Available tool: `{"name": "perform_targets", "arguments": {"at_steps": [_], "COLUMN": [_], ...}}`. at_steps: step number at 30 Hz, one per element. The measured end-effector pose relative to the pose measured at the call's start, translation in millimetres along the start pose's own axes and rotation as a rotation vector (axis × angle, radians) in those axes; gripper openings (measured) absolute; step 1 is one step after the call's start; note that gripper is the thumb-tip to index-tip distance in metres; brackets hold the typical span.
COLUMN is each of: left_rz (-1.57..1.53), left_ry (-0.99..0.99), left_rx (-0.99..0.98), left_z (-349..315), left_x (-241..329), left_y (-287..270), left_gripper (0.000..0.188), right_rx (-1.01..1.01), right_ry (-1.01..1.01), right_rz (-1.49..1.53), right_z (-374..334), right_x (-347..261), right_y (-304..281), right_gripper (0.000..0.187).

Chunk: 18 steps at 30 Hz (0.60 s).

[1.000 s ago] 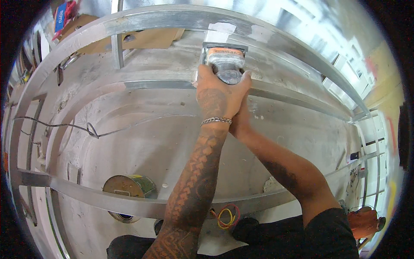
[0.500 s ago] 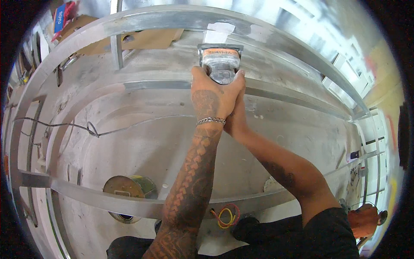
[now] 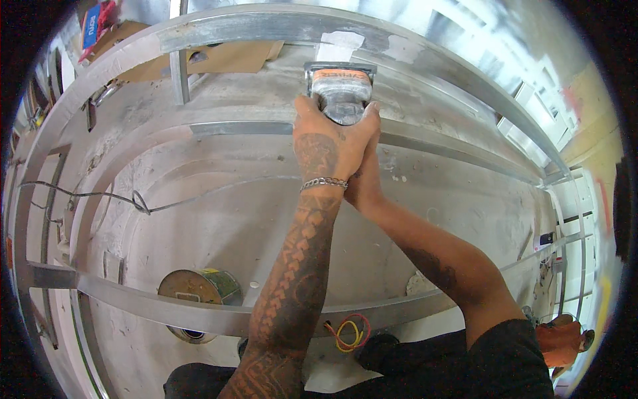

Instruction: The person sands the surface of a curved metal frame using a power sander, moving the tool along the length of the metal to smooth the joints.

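My left hand (image 3: 323,143), tattooed and with a chain bracelet at the wrist, is closed round the rear of a dusty grey power sander (image 3: 342,93) with an orange label. My right hand (image 3: 369,163) is closed behind and under the left one, mostly hidden by it; it seems to share the grip. The sander's flat pad (image 3: 341,66) is at the near side of a curved metal frame rail (image 3: 266,28). Just beyond the pad is a white patch (image 3: 340,45) on that rail. Whether the pad touches the rail I cannot tell.
A lower rail (image 3: 242,128) runs beneath my hands, and a near rail (image 3: 159,302) crosses under my forearms. A dark cable (image 3: 139,199) trails left. Below are a metal drum (image 3: 199,286), red and yellow wires (image 3: 349,332) and cardboard (image 3: 232,58). Another person (image 3: 559,340) is at the right.
The sander and both hands have shifted very slightly away from me, up in the view. Both hands keep their grip.
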<state>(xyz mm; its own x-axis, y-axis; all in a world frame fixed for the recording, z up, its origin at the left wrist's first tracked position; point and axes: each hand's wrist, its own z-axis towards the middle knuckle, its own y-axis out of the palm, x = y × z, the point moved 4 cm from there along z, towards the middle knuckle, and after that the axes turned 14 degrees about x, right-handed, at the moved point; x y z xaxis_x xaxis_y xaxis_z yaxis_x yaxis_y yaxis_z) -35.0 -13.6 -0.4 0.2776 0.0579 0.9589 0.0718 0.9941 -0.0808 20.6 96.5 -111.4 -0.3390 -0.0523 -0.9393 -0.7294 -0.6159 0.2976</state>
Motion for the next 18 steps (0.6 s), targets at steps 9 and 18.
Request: {"name": "perform_targets", "arguments": {"at_steps": [9, 18], "left_rz": [0.011, -0.035], "left_ry": [0.024, 0.054], "left_rx": [0.004, 0.049], "left_z": [2.6, 4.6], "left_x": [0.3, 4.9], "left_y": [3.2, 5.2], "left_gripper": [0.088, 0.076], "right_rx": [0.062, 0.049], "right_ry": [-0.414, -0.442], "right_rz": [-0.619, -0.574], "right_z": [-17.4, -13.6], "right_x": [-35.7, -36.9], "right_y": [15.2, 16.0], "right_gripper": [0.119, 0.112]}}
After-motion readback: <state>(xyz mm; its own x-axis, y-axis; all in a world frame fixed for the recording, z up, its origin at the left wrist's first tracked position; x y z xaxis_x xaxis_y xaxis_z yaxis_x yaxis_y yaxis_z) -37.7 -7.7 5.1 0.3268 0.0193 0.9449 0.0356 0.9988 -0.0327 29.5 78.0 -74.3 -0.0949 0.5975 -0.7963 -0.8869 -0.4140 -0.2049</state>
